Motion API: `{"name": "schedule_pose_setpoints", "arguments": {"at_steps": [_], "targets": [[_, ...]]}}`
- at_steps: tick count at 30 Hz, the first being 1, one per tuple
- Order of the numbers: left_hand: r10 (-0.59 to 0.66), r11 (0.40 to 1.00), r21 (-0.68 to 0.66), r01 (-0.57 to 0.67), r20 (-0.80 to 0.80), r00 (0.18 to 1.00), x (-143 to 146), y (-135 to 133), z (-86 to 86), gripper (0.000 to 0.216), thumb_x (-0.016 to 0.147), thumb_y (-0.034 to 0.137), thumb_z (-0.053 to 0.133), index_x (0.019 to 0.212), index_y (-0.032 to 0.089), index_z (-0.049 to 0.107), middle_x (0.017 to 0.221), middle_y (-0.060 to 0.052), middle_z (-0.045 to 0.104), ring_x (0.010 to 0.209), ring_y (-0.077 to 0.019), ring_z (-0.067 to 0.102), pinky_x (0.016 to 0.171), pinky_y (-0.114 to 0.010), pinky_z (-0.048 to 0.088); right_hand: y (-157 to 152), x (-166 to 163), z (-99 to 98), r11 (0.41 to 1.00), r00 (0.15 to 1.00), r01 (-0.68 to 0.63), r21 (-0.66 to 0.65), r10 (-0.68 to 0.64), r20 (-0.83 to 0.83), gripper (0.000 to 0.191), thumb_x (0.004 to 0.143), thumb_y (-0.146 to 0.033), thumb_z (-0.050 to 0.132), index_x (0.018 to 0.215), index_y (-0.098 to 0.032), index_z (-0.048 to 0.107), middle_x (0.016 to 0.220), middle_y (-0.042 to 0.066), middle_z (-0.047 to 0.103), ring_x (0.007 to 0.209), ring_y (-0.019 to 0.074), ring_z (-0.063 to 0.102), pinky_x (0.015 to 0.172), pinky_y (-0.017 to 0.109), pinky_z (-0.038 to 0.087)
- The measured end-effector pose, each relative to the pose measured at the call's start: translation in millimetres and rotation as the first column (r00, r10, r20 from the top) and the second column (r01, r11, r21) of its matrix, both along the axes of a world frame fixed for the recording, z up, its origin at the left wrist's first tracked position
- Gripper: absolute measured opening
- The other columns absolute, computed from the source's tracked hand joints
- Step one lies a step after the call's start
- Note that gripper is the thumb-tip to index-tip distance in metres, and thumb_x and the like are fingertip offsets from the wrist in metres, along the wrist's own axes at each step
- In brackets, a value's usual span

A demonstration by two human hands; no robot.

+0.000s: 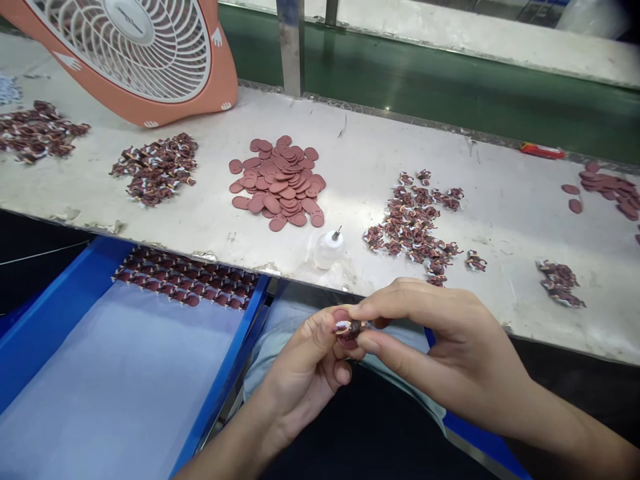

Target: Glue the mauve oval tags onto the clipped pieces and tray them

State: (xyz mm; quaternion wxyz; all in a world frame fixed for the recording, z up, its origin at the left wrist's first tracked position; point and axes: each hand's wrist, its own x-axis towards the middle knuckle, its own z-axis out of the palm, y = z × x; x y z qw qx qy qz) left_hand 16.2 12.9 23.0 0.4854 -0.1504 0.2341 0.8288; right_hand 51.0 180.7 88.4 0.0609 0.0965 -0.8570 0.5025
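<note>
Small figure [355,327] in both my hands, above my lap, just off the near edge of the table [350,153]. It is dark brown, knobbly and glossy, with a white patch to its left side and a thin yellowish band; finer detail is too small to read. Beneath it a flat oval disc [341,315], dull brick red, rounded at the end, shows above and below the figure. My left hand [313,353] grips the piece from its left, thumb tip against its side, other fingers curled under. My right hand [445,343] pinches it from the right, forefinger near the top end, thumb near the bottom. Beyond, on the table, a loose pile of discs [280,183], same red, smooth, some with small holes. Right of that, a spread of figures [415,223], brown with white and yellow specks like mine. Between the two, at the table's near edge, a translucent bottle [329,253], white cap, thin metal tip. Lower left, a blue tray [220,387] with a pale lining; rows of finished-looking pieces [185,279], brown on red ovals, packed along its far end.
</note>
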Motion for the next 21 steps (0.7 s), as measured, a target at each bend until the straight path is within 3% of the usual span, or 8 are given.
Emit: {"name": "schedule_pose_setpoints", "arguments": {"at_steps": [3,6,14,21], "targets": [[0.008,0.999,-0.048,-0.009,-0.031,0.999,-4,-3,5.4,0.025,0.068,0.037,0.082,0.078,0.017,0.073,0.070,0.000,0.069,0.054,-0.0052,0.060,0.042,-0.010,0.045,5,2,4.4,0.998,0.998,0.050,0.040,-0.048,-0.050,0.028,0.087,-0.019,0.069,0.114,-0.020,0.064,0.101,-0.001,0.071,0.088,0.0093,0.064,0.080,0.019,0.050],[-0.002,0.997,-0.077,0.002,0.002,1.000,-5,-6,11.9,0.034,0.061,0.043,0.085,0.079,0.016,0.074,0.065,0.000,0.069,0.049,-0.0051,0.057,0.040,-0.010,0.043,8,5,9.4,0.996,0.994,0.083,0.032,-0.081,-0.075,0.017,0.090,-0.017,0.064,0.107,-0.021,0.067,0.096,-0.001,0.071,0.087,0.0101,0.063,0.078,0.021,0.050],[-0.051,0.999,0.014,0.051,-0.002,0.999,12,-6,17.0,0.038,0.065,0.047,0.082,0.066,0.012,0.069,0.060,0.000,0.061,0.042,-0.0020,0.045,0.039,-0.012,0.041,1,13,10.8,0.995,0.996,-0.058,-0.081,0.052,-0.073,0.014,0.092,-0.019,0.062,0.104,-0.022,0.070,0.083,-0.002,0.069,0.077,0.0091,0.061,0.072,0.021,0.047],[-0.062,0.997,-0.042,0.061,-0.030,0.998,25,-1,11.6,0.039,0.068,0.051,0.079,0.070,0.013,0.070,0.052,0.004,0.053,0.038,-0.0009,0.043,0.038,-0.011,0.039,0,26,1.3,0.990,0.996,-0.088,-0.109,0.086,-0.024,0.014,0.087,-0.018,0.067,0.101,-0.022,0.069,0.079,-0.001,0.066,0.074,0.0109,0.061,0.069,0.023,0.047]]}}
